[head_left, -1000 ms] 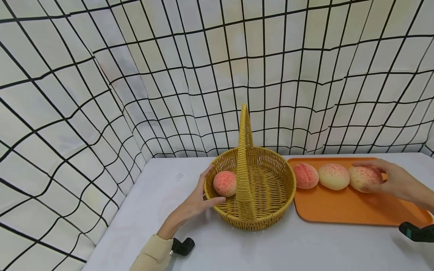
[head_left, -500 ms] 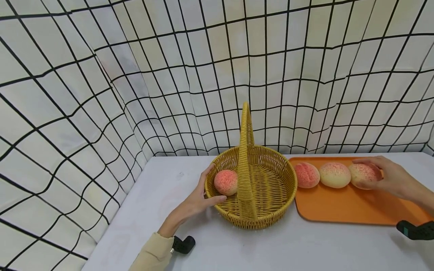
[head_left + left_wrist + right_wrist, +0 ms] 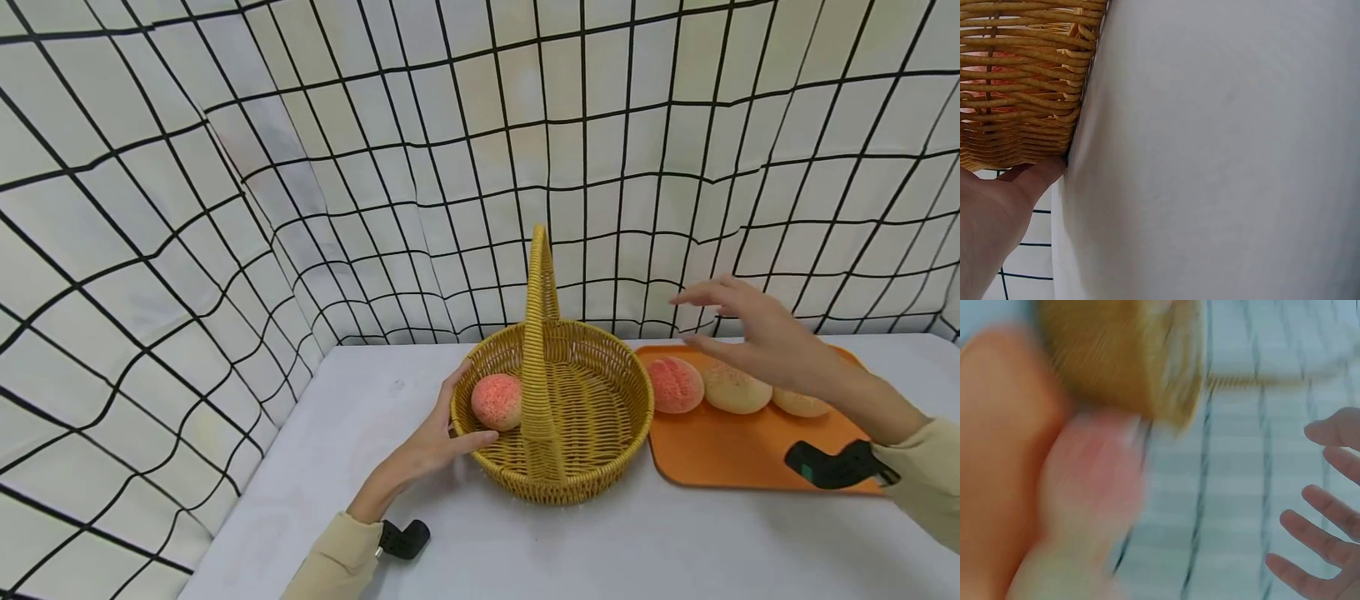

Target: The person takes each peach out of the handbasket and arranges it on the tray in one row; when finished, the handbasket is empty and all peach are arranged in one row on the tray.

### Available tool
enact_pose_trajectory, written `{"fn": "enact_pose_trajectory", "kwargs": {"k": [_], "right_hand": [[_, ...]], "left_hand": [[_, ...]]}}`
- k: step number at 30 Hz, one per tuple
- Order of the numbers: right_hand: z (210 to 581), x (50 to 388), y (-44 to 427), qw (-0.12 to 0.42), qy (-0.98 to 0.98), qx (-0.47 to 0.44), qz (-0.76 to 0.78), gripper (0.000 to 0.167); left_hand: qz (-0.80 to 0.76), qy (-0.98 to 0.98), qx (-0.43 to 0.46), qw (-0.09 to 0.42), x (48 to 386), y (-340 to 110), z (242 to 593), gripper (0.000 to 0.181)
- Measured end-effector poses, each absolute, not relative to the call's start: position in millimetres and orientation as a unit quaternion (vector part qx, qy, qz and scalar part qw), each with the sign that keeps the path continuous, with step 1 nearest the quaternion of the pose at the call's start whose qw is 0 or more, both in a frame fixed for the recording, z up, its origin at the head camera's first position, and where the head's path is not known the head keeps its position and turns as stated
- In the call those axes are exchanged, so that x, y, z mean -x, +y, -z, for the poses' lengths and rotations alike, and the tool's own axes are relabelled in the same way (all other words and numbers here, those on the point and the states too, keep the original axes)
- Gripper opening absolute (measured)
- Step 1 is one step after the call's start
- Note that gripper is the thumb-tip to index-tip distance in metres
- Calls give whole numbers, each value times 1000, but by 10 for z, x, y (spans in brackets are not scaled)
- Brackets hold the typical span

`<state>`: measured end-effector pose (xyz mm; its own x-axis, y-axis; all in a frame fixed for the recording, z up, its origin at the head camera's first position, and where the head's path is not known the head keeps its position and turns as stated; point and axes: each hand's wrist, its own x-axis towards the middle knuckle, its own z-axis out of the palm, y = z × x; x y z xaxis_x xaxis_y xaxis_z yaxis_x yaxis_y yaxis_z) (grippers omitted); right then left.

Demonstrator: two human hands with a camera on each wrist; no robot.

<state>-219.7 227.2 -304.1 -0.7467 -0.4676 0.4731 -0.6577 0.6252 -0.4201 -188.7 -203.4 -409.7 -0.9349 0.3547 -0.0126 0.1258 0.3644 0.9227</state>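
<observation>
My left hand [image 3: 427, 446] holds the left side of a yellow wicker basket [image 3: 637, 417], its fingers along the outer wall and its thumb near the front rim. Inside, left of the tall handle, lies one pink and cream peach [image 3: 497, 402]. My right hand [image 3: 780, 337] is in the air over the orange tray [image 3: 735, 458], fingers spread, holding nothing. Below it three peaches sit in a row on the tray: a red one [image 3: 677, 386], a paler middle one [image 3: 735, 390] and a right one [image 3: 799, 404], partly hidden by the hand.
A white tabletop [image 3: 555, 550] carries the basket and tray. Behind and to the left stand white walls with a black grid [image 3: 480, 175]. A black wrist device [image 3: 405, 540] sits by the left cuff. The right wrist view is blurred.
My right hand has left the rightmost peach and moved up and to the left, its fingers opening. That peach stays on the tray. The left hand and basket hold their place.
</observation>
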Motion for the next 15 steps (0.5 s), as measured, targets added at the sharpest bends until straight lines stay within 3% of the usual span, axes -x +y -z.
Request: {"fn": "enact_pose_trajectory", "kwargs": {"k": [7,15], "right_hand": [[2853,2220,1214,69,-847,-404,-337,37],[3203,2425,559,-45,-816,-454,-356,43]], "left_hand": [[-546,817,-146,110,1877,-2048,4093,107],[-549,815,-147,115,1870,-2063,4086,107]]}}
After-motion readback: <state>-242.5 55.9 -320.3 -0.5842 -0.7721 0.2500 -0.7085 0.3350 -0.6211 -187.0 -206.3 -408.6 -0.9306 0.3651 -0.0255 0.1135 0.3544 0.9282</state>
